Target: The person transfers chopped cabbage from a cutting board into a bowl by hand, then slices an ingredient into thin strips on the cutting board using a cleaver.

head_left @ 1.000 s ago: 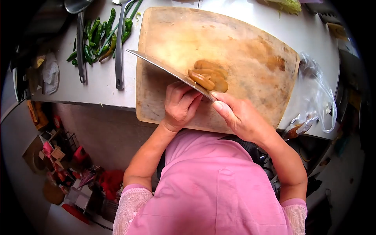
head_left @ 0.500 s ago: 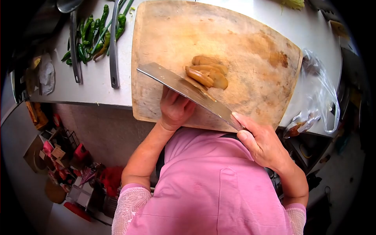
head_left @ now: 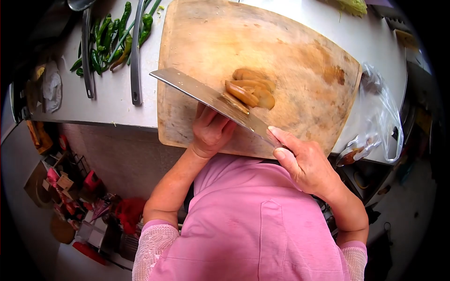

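My right hand (head_left: pixel 307 161) grips a cleaver (head_left: pixel 199 93) by its handle end, thumb and forefinger pressed at the base of the blade. The broad blade slants across the near part of the wooden cutting board (head_left: pixel 300 56). Several brown, moist-looking slices (head_left: pixel 253 86) of what may be pickled vegetable lie in an overlapping pile just beyond the blade, and one thin slice lies against its face. On the near side of the blade, my left hand (head_left: pixel 212 131) is bent with fingers curled. The blade covers its fingertips and whatever they hold.
Left of the board, green chili peppers (head_left: pixel 110 42) lie on the white counter (head_left: pixel 115 105) beside two grey utensil handles (head_left: pixel 136 61). A clear plastic bag (head_left: pixel 382 117) sits to the right. Leafy greens (head_left: pixel 351 6) show at the top edge.
My right hand and the cleaver have slid left, so the blade's far corner reaches nearer the board's left edge. My left hand stays in nearly the same place.
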Available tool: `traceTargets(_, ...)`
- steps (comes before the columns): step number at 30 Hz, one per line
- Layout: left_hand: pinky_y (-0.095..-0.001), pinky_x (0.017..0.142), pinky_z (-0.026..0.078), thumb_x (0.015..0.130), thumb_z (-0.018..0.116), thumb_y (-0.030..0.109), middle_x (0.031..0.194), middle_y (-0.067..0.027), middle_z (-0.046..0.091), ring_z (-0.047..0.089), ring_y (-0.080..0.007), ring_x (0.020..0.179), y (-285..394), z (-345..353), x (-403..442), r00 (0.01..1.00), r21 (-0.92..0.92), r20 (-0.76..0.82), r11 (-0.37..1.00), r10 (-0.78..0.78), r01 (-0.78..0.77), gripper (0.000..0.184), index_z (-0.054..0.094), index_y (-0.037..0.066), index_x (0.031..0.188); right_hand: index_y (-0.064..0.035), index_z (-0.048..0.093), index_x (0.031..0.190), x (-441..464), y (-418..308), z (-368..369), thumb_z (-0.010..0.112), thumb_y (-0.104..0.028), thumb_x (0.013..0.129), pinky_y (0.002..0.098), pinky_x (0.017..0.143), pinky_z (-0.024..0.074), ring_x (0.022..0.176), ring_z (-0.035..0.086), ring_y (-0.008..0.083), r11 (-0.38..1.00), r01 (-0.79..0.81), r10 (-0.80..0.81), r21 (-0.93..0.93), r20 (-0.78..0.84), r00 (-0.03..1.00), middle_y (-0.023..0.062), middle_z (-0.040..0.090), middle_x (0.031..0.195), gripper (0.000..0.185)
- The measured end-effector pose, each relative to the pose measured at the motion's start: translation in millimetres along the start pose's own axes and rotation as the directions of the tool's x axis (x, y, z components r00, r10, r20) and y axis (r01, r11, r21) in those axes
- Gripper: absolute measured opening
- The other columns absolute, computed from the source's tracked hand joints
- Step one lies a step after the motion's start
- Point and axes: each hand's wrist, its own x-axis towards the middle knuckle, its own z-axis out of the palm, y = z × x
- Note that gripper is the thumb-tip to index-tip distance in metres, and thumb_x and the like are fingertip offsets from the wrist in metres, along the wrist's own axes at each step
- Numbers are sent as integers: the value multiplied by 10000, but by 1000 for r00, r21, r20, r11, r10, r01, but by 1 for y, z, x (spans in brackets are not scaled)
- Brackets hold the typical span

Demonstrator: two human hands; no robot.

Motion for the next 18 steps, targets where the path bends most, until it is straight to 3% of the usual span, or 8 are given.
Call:
traceTargets(5,-389,750,496,586,719,-13,942,-101,601,580,-340,861,0,0,1,1000,-7,-6,1000,0,0,291,676,48,867,-7,499,1125,12,-6,1,491,-340,909,444,634,452,739,580,408,1000,-20,20,-14,31,999,228,594,794,397)
traceTargets(8,-389,744,495,596,723,-12,933,-97,599,578,-334,853,1,1,5,999,-14,-35,1000,11,-11,276,673,41,863,-6,505,1059,25,-6,8,487,-352,909,460,626,446,727,577,413,998,27,-29,-58,-34,999,243,584,752,377)
traceTargets(10,-388,739,493,601,725,-12,928,-96,599,575,-331,847,2,2,7,998,-17,-58,1000,21,-22,268,671,37,859,6,496,1079,37,-14,12,482,-371,909,471,629,446,720,572,423,978,-32,35,-205,15,999,253,588,736,414)
traceTargets(13,-386,724,491,605,725,-13,917,-94,598,568,-324,837,2,1,7,995,-26,-98,999,27,-30,262,667,36,856,21,467,1168,36,-16,11,464,-412,911,470,670,454,769,572,438,985,-42,49,-169,36,998,269,598,789,503)
traceTargets(15,-387,802,480,617,722,-19,977,-139,605,586,-328,902,0,-1,3,999,-33,-43,999,22,-24,284,668,13,893,35,450,1191,37,-7,13,452,-431,912,471,691,453,801,570,445,992,-20,24,-124,29,999,279,598,819,542)
traceTargets(18,-384,798,479,619,720,-24,953,-131,602,580,-328,902,-2,-1,-1,999,-29,-33,999,39,-40,284,665,13,895,58,429,1210,39,-6,12,430,-463,916,471,728,449,851,567,453,998,-9,11,-56,36,999,293,594,866,598)
